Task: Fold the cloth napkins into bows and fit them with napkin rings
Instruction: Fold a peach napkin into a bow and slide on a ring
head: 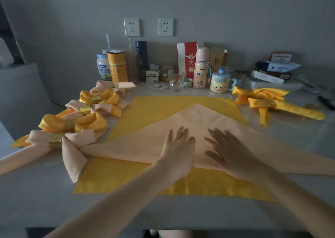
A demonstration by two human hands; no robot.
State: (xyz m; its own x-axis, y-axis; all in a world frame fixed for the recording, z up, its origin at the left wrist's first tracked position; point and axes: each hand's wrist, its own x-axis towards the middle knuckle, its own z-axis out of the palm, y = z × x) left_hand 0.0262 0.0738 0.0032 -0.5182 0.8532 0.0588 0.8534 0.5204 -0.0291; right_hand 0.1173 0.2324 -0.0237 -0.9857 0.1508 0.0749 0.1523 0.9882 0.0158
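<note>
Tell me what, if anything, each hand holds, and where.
Nothing is gripped. The left hand and right hand press flat, fingers straight, on the middle of the peach napkin.

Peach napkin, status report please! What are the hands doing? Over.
Open left hand and right hand pressing flat on peach napkin. Folded to a triangle, lying on yellow napkin, no ring yet. Nearby finished bow crowds its left corner.

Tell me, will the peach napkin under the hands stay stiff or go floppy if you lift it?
Probably floppy: the peach napkin lies limp and flat, and the bows nearby show the same cloth bends easily. It looks thin, so likely light. It may slide a bit on the shiny yellow cloth beneath.
</note>
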